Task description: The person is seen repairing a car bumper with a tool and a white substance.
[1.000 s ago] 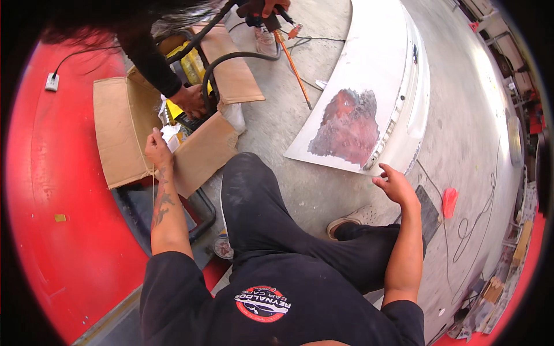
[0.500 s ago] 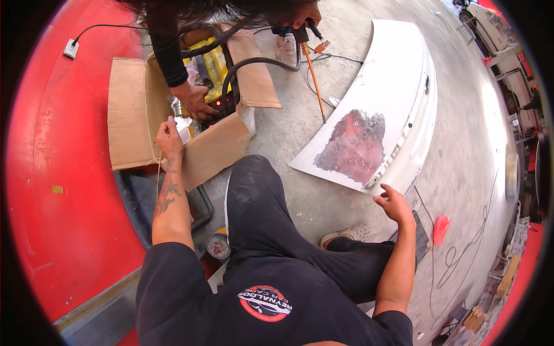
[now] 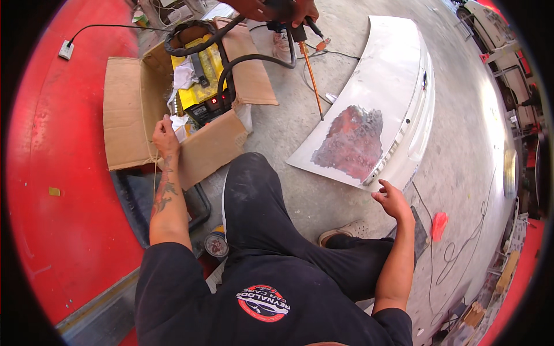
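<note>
My left hand [image 3: 165, 137] is closed at the near edge of an open cardboard box [image 3: 124, 109]; what its fingers grip is hidden. Inside the box sits a yellow-and-black machine [image 3: 209, 72] with a lit red display and thick black cables. My right hand [image 3: 393, 200] is empty, its fingers loosely apart, just off the lower corner of a white car trunk lid [image 3: 389, 63]. The lid has a rough red-and-grey patch of stripped paint [image 3: 352, 141]. At the top, a co-worker's hands [image 3: 306, 11] hold a black gun-like tool with a copper-coloured rod [image 3: 314, 81], its tip beside the lid.
A black tray [image 3: 130, 199] lies under the box, beside a small can [image 3: 216, 244]. To the left are a red surface [image 3: 52, 230] and a white power socket [image 3: 66, 50]. A red rag [image 3: 440, 226] and loose cables [image 3: 456, 259] lie on the concrete at right.
The co-worker's hand has left the machine in the box and gone up to the tool; the head and sleeve are out of view. My hands stay nearly still.
</note>
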Demonstrator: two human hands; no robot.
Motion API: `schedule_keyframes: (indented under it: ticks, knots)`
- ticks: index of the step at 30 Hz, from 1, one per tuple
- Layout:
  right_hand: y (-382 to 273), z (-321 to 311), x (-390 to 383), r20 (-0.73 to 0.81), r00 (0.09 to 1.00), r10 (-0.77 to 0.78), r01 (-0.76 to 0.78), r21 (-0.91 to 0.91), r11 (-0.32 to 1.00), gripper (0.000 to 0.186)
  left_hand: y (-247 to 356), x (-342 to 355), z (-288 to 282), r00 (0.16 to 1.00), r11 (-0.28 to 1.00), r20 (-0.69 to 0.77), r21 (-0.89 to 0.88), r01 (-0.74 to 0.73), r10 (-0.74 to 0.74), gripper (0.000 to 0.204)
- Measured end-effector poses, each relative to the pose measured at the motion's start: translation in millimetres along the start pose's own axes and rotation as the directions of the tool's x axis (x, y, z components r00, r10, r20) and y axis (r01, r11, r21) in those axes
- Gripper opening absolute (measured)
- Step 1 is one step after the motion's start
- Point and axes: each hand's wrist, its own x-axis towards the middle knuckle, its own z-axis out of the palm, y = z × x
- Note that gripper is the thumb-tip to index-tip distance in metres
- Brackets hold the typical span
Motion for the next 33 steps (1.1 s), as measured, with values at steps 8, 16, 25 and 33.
schedule_keyframes:
  ticks: [8, 16, 25, 33]
  knots:
    - [-7, -3, -1, 0.025, 0.999, 0.022, -0.021, -0.032, 0.999, 0.056, -9, 4, -2, 1.000, 0.999, -0.002, 0.049, 0.011, -0.011, 0.040]
    - [-6, -5, -4, 0.022, 0.999, 0.039, -0.037, -0.049, 0.998, 0.058, -5, 3, 0, 1.000, 1.000, 0.014, 0.028, 0.007, -0.007, 0.041]
    - [-5, -5, -4, 0.020, 1.000, 0.012, -0.011, -0.051, 0.999, 0.058, 6, -1, -1, 1.000, 1.000, 0.001, 0.028, -0.007, 0.007, 0.042]
    - [-8, -6, -4, 0.021, 0.999, 0.025, -0.023, -0.054, 0.998, 0.058, -1, 1, 0, 1.000, 1.000, 0.001, 0.030, -0.004, 0.004, 0.043]
